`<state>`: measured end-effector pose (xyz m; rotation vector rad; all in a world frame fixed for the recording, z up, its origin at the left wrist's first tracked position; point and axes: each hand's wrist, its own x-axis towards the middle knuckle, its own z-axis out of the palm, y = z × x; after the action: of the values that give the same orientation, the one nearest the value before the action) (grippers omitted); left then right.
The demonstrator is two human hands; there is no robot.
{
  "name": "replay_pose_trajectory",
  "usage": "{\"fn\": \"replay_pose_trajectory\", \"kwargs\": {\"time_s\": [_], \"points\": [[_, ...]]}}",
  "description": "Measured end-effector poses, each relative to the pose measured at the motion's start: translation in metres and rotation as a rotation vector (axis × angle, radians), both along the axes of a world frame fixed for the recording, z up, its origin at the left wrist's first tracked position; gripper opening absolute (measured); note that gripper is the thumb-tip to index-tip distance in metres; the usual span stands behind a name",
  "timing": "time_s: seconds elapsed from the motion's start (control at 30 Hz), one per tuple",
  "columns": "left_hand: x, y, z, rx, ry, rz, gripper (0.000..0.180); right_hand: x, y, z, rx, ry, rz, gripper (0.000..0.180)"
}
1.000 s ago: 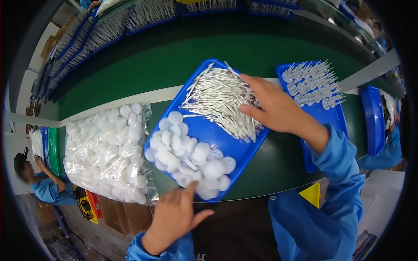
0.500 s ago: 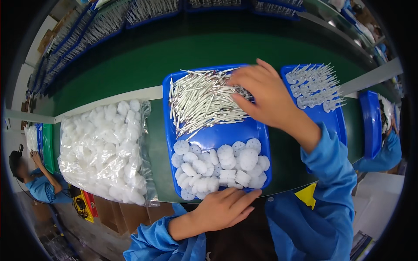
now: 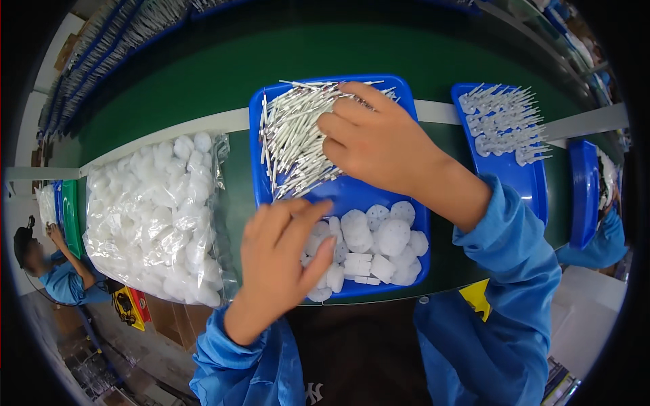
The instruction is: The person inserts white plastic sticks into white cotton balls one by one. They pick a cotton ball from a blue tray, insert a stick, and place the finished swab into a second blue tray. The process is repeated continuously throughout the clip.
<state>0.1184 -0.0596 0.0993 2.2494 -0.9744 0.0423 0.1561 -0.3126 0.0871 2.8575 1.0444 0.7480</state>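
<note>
Over the pile of thin white sticks (image 3: 294, 152) in the blue tray (image 3: 365, 189), my right hand (image 3: 379, 139) is palm down, its bent fingers apart and the fingertips at the sticks. Whether it touches a particular stick is hard to see. My left hand (image 3: 274, 254) hovers at the tray's near left corner, thumb and fingers spread and slightly blurred, with nothing visible in it. It partly hides the white round perforated discs (image 3: 393, 237), which lie loose and in short stacks at the tray's near end.
A clear bag of white round pieces (image 3: 152, 223) lies left of the tray. To the right, another blue tray (image 3: 511, 183) holds discs with upright sticks (image 3: 504, 122). Blue trays of similar pieces (image 3: 145, 40) line the back left. Another person (image 3: 61, 267) sits far left.
My left hand has risen from the tray's near edge and moved left and forward over the discs. My right hand has moved left and deeper over the sticks. The view has shifted slightly.
</note>
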Motion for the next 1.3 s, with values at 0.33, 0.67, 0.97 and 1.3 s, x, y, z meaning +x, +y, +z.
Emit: {"fn": "replay_pose_trajectory", "kwargs": {"time_s": [0.33,0.67,0.97,1.3], "points": [[0.027,-0.001,-0.004,-0.176,0.221,-0.052,0.021,-0.087,-0.02,0.03,0.968,0.367,-0.266,0.019],[0.069,-0.055,-0.039,-0.701,0.622,-0.1,0.03,-0.068,-0.003,-0.027,1.749,0.787,-0.118,0.021],[0.069,-0.072,-0.042,-0.772,0.651,0.014,0.036,-0.066,-0.005,-0.031,1.584,0.555,-0.314,0.017],[0.061,-0.056,-0.042,-0.818,0.624,0.04,0.039,-0.057,0.009,-0.02,1.045,0.254,-0.351,0.022]]}}
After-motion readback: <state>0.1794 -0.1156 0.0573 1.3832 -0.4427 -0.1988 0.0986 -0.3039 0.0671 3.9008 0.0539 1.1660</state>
